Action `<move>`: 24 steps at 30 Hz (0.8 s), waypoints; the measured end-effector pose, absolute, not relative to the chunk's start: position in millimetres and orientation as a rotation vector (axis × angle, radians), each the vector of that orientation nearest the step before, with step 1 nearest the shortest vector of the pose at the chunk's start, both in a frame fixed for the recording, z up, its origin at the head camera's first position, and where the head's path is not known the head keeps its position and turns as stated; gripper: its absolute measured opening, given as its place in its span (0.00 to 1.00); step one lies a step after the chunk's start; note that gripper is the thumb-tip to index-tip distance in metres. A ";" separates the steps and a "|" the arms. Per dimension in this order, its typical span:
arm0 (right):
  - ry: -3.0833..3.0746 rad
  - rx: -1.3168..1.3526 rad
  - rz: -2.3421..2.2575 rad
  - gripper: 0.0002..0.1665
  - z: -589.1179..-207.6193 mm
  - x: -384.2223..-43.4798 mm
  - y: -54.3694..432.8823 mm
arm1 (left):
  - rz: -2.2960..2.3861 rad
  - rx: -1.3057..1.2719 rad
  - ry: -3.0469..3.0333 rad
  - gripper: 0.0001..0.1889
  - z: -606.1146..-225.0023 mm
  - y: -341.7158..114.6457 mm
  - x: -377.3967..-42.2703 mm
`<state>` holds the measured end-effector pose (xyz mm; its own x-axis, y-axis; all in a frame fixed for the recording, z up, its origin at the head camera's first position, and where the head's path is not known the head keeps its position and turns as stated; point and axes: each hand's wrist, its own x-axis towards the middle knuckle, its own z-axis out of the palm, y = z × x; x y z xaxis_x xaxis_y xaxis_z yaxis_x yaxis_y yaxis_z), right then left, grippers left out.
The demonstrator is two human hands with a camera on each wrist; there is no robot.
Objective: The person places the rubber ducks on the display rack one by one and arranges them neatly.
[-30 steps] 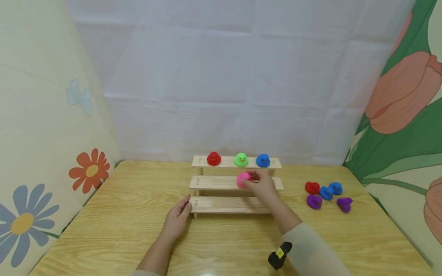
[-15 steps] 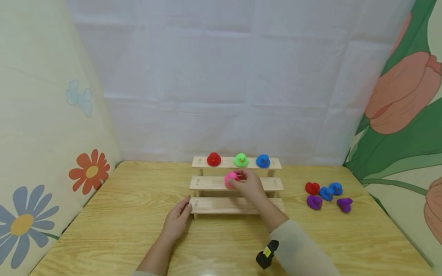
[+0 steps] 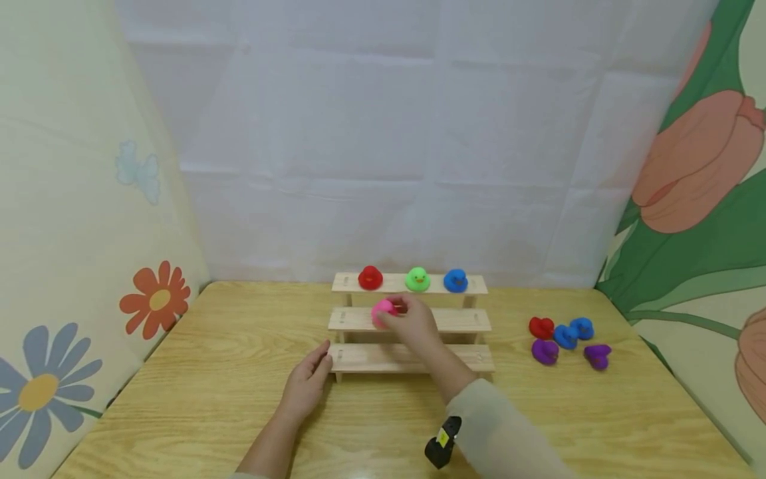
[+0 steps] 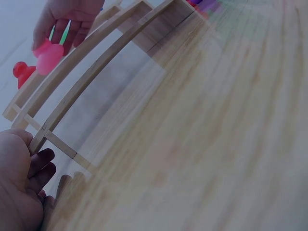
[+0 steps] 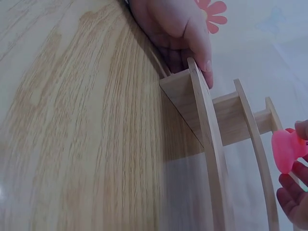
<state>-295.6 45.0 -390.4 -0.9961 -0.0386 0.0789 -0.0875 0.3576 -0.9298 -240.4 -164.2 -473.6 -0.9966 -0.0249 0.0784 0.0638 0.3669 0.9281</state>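
My right hand (image 3: 414, 324) pinches a pink rubber duck (image 3: 383, 313) between thumb and fingers, over the left part of the middle step of a three-tier wooden display stand (image 3: 413, 358). In the right wrist view the pink duck (image 5: 287, 150) appears at the right edge, near the upper steps. My left hand (image 3: 306, 381) grips the left end of the lowest step. Its thumb lies on the board and its fingers curl by the end, as the left wrist view shows. On the top step sit a red duck (image 3: 370, 278), a green duck (image 3: 417, 279) and a blue duck (image 3: 456, 281).
Right of the stand, a loose group lies on the wood-grain table (image 3: 209, 379): a red duck (image 3: 541, 327), two blue ducks (image 3: 565, 336) and two purple ducks (image 3: 545, 352). A white cloth (image 3: 335, 146) hangs behind, with flower-printed cloths at both sides.
My right hand has carried the pink duck leftward along the middle step, from right of its centre to its left part. My left hand has stayed at the stand's end.
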 end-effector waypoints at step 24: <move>-2.604 0.065 1.631 0.24 -392.6 -295.4 13.6 | -1.705 -0.029 -2.537 0.25 -475.6 -164.0 -242.1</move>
